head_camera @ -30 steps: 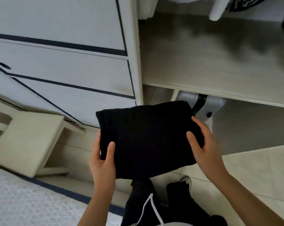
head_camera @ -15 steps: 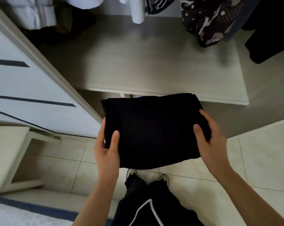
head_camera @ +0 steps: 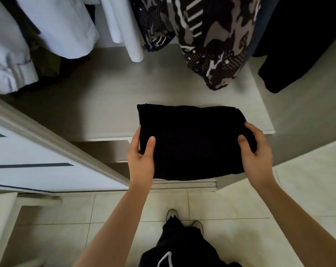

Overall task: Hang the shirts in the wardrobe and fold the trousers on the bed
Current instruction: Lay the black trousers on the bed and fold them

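Observation:
Folded black trousers point(head_camera: 194, 141) form a flat square bundle held out in front of me, over the front edge of the wardrobe shelf point(head_camera: 109, 105). My left hand point(head_camera: 142, 160) grips the bundle's left side, thumb on top. My right hand point(head_camera: 256, 153) grips its right side the same way. Whether the bundle rests on the shelf or hangs just above it, I cannot tell. Hanging shirts fill the top of the view: white ones point(head_camera: 53, 27) on the left, a patterned dark one point(head_camera: 215, 41) in the middle, a black one point(head_camera: 298, 41) at the right.
The open wardrobe door point(head_camera: 38, 151), white with dark stripes, angles in from the left. A pale stool or low table point(head_camera: 1, 218) stands at the lower left. Pale floor tiles point(head_camera: 240, 205) lie below, with my feet and black track trousers point(head_camera: 182, 245) at the bottom centre.
The view has swung right and up from the closed door to the open wardrobe. Both hands have carried the folded trousers forward, towards the shelf under the hanging shirts.

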Available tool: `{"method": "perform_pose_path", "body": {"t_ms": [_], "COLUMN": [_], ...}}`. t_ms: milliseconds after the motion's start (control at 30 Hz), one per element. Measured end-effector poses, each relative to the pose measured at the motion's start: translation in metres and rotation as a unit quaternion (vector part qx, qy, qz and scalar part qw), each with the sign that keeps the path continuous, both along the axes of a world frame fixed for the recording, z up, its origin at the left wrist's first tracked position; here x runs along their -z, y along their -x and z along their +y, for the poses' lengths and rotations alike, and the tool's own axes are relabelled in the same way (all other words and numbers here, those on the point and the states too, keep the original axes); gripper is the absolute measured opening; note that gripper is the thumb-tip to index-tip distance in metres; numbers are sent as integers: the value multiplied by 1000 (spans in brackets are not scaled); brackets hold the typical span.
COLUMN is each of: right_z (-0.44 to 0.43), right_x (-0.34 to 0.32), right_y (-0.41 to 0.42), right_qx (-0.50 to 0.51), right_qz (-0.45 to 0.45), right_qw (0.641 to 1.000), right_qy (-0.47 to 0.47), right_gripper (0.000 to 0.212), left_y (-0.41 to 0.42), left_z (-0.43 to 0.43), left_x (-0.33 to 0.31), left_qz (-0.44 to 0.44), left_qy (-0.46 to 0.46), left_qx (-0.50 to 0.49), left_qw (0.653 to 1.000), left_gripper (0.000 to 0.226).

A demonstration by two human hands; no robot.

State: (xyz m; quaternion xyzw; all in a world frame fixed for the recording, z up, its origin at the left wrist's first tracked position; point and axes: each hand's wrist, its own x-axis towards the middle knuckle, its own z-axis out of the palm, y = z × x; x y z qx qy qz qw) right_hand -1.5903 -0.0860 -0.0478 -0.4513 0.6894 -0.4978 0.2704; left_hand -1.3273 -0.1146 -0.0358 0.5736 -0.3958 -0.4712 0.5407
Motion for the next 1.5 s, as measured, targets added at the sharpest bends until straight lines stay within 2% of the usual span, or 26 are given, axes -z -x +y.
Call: {"method": "perform_pose_path", "body": {"t_ms": [233,367,467,567,733,833,900,967,1000,1033,1100,1167,1200,1267,1333,1400,1500], "right_z": [-67,-100,-112,-115,-135,-145,-147,-142,-139,-136,-127,-119,-116,-110,-109,-114,-121], "right_x": [-16,-5,9,22,20,14,15,19,19,16,9,3,1,0,6,11,14], "right_y": [4,5,6,8,11,14,15,15,15,13,9,1,-4,-17,-30,-37,-39], "right_qx": [14,29,29,26,42,34,17,7,5,7,3,-66,-128,-237,-281,-278,-275], "right_qz": [-6,-5,4,19,21,8,36,98,145,211,377,474,493,525,564,577,580], "right_qw": [1000,1000,999,998,997,998,995,987,982,972,926,875,856,817,774,760,757], "right_qy": [21,0,-26,-57,-65,-55,-91,-129,-123,-98,-6,81,87,20,-66,-105,-127], "right_gripper": [43,49,50,47,33,35,39,45,45,42,38,58,69,87,101,110,115], "left_y": [6,12,11,4,3,-1,-4,-6,-7,-8,-12,-14,-14,-12,-10,-7,0], "left_z": [-70,-109,-124,-127,-142,-157,-161,-158,-156,-152,-145,-136,-131,-122,-120,-118,-116], "left_x": [-13,-5,11,32,34,31,33,36,36,36,36,40,43,46,50,50,47], "left_qz": [-2,-34,-74,-118,-94,-101,-147,-246,-325,-406,-509,-553,-569,-597,-618,-636,-648], "left_qy": [-3,14,-9,-57,-54,-61,-80,-62,-29,22,161,278,293,239,170,148,149], "left_qx": [23,16,33,40,35,59,87,86,76,68,85,148,191,270,306,309,296], "left_qw": [1000,999,997,991,993,991,982,963,942,911,841,771,744,716,704,691,686], "left_gripper": [39,36,37,40,38,40,45,51,54,56,53,48,50,66,83,91,87]}}
